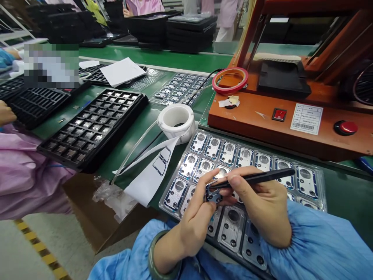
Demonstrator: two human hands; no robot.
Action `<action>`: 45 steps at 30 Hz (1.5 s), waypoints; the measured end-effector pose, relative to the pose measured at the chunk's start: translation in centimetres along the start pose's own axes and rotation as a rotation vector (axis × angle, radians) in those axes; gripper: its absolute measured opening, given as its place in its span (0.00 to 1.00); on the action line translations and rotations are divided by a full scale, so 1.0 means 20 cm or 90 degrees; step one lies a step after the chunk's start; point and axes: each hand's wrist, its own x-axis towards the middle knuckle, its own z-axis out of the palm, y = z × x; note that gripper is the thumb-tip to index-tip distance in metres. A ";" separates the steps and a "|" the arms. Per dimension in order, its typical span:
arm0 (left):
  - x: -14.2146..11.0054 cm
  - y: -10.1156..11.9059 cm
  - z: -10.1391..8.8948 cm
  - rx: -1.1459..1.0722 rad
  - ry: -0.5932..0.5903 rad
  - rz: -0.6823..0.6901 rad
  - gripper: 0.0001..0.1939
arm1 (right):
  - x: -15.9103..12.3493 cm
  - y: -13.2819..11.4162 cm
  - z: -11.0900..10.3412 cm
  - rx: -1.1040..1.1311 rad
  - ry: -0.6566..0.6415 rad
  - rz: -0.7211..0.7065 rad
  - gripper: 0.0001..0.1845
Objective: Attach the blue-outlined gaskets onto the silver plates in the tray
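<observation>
Over a clear plastic tray (319,182) of small metal plates, my two hands meet. My left hand (195,223) is closed on a small metal plate (215,196) with a dark edge, held between thumb and fingers. My right hand (259,202) grips black tweezers (265,177), whose tips reach the held plate. Many tray plates, such as the one at the left (176,193), carry a blue border and round holes; those nearest me look plain silver. A roll of white backing paper (179,120) stands behind the tray, its strip (145,182) bearing dark frame-shaped stickers.
An orange press machine (250,114) with a red switch stands behind the tray, red tape (217,83) leaning on it. Left lies a black compartment tray (116,116) of metal pieces. An open cardboard box (84,217) sits below the table edge. A co-worker's pink sleeve (26,171) is at left.
</observation>
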 end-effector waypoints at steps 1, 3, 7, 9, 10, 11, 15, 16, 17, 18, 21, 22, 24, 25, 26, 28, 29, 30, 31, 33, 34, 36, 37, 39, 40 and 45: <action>0.00 -0.01 -0.01 -0.013 -0.016 0.004 0.28 | 0.00 0.00 0.00 0.013 -0.003 0.013 0.05; 0.00 -0.03 -0.02 -0.051 -0.053 0.022 0.28 | -0.01 0.00 0.00 0.038 -0.019 0.035 0.05; 0.00 -0.03 -0.04 -0.050 -0.098 0.044 0.27 | -0.02 0.01 -0.01 0.047 -0.044 0.034 0.05; 0.00 -0.01 -0.04 -0.024 -0.120 0.029 0.28 | -0.03 0.01 -0.01 0.046 -0.045 0.033 0.04; 0.00 0.00 -0.04 -0.017 -0.126 0.023 0.29 | -0.03 0.02 -0.01 0.045 -0.043 0.037 0.04; 0.01 0.01 -0.04 -0.015 -0.129 0.019 0.30 | -0.04 0.02 -0.01 0.046 -0.043 0.040 0.03; 0.03 0.03 -0.02 -0.037 -0.114 0.010 0.32 | -0.05 0.01 0.01 0.040 -0.023 0.040 0.04; 0.03 0.03 -0.01 -0.039 -0.107 0.000 0.32 | -0.05 0.00 0.01 0.040 -0.018 0.039 0.04; 0.03 0.04 -0.01 -0.038 -0.100 -0.013 0.32 | -0.05 0.00 0.01 0.044 -0.016 0.038 0.04; 0.04 0.04 -0.01 -0.036 -0.092 -0.027 0.31 | -0.05 0.00 0.01 0.049 -0.019 0.036 0.04; 0.04 0.03 -0.01 -0.031 -0.053 -0.059 0.27 | -0.06 0.02 0.01 0.066 -0.064 0.013 0.02; 0.04 0.02 -0.01 -0.036 -0.043 -0.059 0.25 | -0.05 0.02 0.00 0.063 -0.080 0.005 0.02; 0.04 -0.01 -0.02 -0.056 -0.033 -0.047 0.23 | -0.05 0.03 -0.01 0.047 -0.103 -0.014 0.03; 0.04 -0.02 -0.02 -0.069 -0.036 -0.040 0.22 | -0.05 0.04 -0.01 0.039 -0.108 -0.021 0.03; 0.04 -0.03 -0.02 -0.080 -0.040 -0.035 0.21 | -0.05 0.04 -0.01 0.032 -0.106 -0.023 0.03; 0.04 -0.04 -0.02 -0.097 -0.048 -0.028 0.20 | -0.05 0.03 -0.01 0.029 -0.091 -0.015 0.02; 0.04 -0.04 -0.02 -0.103 -0.052 -0.025 0.20 | -0.05 0.03 0.00 0.029 -0.082 -0.011 0.03; 0.04 -0.04 -0.02 -0.106 -0.055 -0.023 0.20 | -0.05 0.03 0.00 0.027 -0.077 -0.009 0.03; 0.04 -0.03 -0.02 -0.108 -0.057 -0.023 0.20 | -0.05 0.03 0.00 0.021 -0.074 -0.013 0.03; 0.05 -0.03 -0.02 -0.109 -0.059 -0.020 0.19 | -0.05 0.03 -0.01 0.000 -0.086 -0.034 0.03; 0.05 -0.02 -0.02 -0.110 -0.059 -0.017 0.19 | -0.05 0.03 -0.02 -0.012 -0.096 -0.047 0.03; 0.05 -0.02 -0.02 -0.113 -0.066 -0.010 0.19 | -0.04 0.04 -0.03 -0.042 -0.118 -0.078 0.04; 0.05 -0.02 -0.02 -0.117 -0.070 -0.009 0.19 | -0.04 0.05 -0.04 -0.063 -0.123 -0.098 0.04; 0.05 -0.02 -0.01 -0.127 -0.070 -0.009 0.19 | -0.03 0.04 -0.04 -0.112 -0.121 -0.140 0.04; 0.06 -0.02 -0.01 -0.131 -0.066 -0.009 0.18 | -0.03 0.04 -0.04 -0.139 -0.115 -0.162 0.04; 0.06 -0.01 -0.01 -0.127 -0.037 0.002 0.17 | 0.00 0.02 -0.04 -0.239 -0.110 -0.273 0.03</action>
